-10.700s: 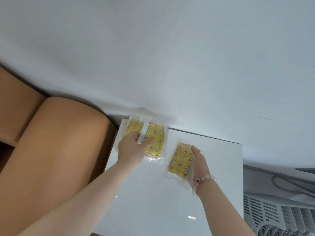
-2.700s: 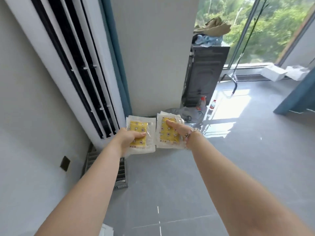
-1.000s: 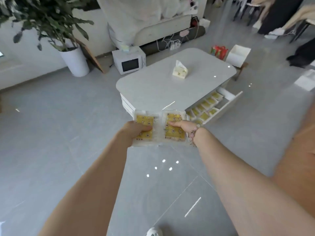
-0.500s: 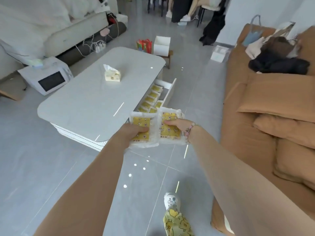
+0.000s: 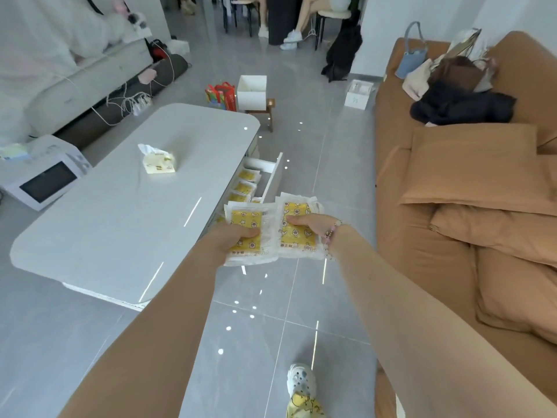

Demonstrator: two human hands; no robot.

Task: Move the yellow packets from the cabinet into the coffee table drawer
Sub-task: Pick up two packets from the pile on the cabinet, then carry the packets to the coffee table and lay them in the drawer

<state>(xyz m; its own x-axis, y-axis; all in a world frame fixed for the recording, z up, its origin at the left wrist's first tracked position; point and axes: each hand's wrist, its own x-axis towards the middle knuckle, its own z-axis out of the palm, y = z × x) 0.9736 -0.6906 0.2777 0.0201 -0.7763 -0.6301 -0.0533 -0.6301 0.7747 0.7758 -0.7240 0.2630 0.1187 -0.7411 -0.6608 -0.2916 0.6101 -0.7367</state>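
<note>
Packets are held in two stacks just short of the drawer (image 5: 272, 176): the left stack (image 5: 244, 217) is pinched by the left hand (image 5: 233, 236) and the right stack (image 5: 298, 236) by the right hand (image 5: 307, 223), with the fingers hidden beneath. The drawer's near end is covered by the stacks, and yellow packets (image 5: 245, 179) are seen inside it. The counter (image 5: 120, 206) is seen closer than half a second ago. The packet print cannot be read

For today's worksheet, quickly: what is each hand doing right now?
Left hand: holds the left packet stack.
Right hand: holds the right packet stack.
</note>
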